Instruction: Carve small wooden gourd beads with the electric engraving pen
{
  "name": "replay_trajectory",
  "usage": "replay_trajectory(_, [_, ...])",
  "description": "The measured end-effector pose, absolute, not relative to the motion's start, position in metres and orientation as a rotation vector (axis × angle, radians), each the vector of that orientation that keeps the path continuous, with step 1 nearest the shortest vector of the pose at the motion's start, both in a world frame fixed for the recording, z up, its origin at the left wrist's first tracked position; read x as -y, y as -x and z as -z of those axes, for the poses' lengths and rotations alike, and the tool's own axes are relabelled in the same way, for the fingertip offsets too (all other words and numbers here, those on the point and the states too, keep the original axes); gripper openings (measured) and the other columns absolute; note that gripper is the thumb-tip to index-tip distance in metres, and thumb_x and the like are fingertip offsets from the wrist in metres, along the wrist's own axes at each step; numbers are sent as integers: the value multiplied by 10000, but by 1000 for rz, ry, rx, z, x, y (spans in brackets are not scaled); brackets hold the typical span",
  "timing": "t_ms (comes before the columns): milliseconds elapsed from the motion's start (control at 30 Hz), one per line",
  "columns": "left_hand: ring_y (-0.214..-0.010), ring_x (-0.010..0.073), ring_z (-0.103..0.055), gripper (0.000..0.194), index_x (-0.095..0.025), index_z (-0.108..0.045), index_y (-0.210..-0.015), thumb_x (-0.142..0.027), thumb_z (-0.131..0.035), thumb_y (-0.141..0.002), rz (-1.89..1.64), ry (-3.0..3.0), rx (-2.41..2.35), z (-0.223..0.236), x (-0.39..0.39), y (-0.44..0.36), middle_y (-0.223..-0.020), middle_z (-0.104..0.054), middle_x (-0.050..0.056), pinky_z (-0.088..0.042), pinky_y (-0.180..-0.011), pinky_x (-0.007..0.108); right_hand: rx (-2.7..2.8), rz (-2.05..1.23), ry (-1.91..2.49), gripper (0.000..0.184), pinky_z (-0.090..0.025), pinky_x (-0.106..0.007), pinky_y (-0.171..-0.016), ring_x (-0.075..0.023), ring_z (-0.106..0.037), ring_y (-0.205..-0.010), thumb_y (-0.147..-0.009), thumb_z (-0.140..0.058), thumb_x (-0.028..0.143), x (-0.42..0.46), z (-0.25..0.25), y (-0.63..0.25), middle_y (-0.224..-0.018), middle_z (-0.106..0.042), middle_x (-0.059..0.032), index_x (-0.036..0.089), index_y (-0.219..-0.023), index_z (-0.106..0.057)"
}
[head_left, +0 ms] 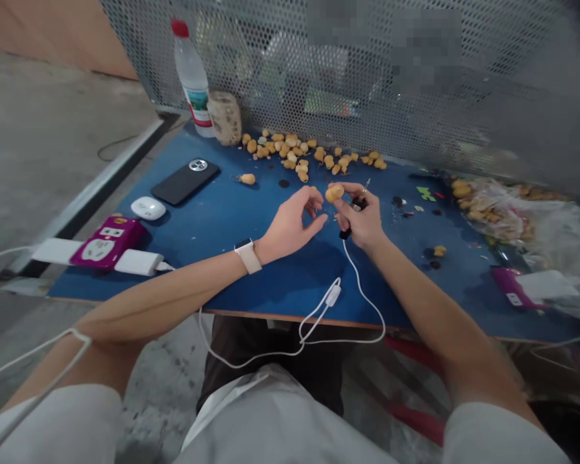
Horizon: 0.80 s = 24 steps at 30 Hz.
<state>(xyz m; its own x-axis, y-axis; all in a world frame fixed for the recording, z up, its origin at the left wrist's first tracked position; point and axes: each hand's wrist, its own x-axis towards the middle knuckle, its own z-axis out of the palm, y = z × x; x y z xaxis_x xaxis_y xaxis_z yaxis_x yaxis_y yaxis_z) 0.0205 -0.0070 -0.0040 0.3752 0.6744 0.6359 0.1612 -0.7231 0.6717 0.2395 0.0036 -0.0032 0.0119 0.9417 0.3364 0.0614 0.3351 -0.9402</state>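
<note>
The right grip is clamped on one nut and one black corded tool, while the left grip stands open just beside that nut, well inside the bench's near edge.

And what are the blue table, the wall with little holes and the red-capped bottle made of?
The blue table looks like painted wood: a matt blue top with a brown edge along the front. The wall with little holes seems to be grey sheet metal, dull and punched with rows of round holes. The red-capped bottle looks like clear, shiny plastic, since you can see through it.
</note>
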Motion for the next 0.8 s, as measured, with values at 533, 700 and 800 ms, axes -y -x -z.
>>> replay_trajectory(533, [-1214, 247, -796, 190, -256, -739, -1353, -318, -698, -1177, -1271, -2325, -849, -4, -2, -9, -1335, -788, 104, -692, -1037, 429, 1451, -958, 1015, 419, -433, -357, -391, -94, -499, -458, -851, -1030, 582, 13, 14, -239, -1119, -819, 2, 367, -1081, -754])
replay_trajectory(700, [-1246, 214, -811, 264, -262, -588, -1357, -496, -607, -1235, -1378, -2158, -758, -6, -19, 4, -1399, -802, 93, -690, -1044, 418, 1426, -973, 1007, 328, -539, -374, -515, -162, -545, -553, -891, -901, 430, 6, 23, -255, -800, -644, 49, 369, -1079, -640])
replay_trajectory(800, [-1086, 212, -805, 419, -287, -575, -1290, -689, -629, -1187, -1377, -2176, -794, 0, -29, 10, -1241, -779, 76, -705, -914, 416, 1436, -908, 1010, 223, -621, -411, -669, -186, -612, -650, -960, -784, 370, 8, 20, -258, -803, -651, 58, 354, -1085, -600])
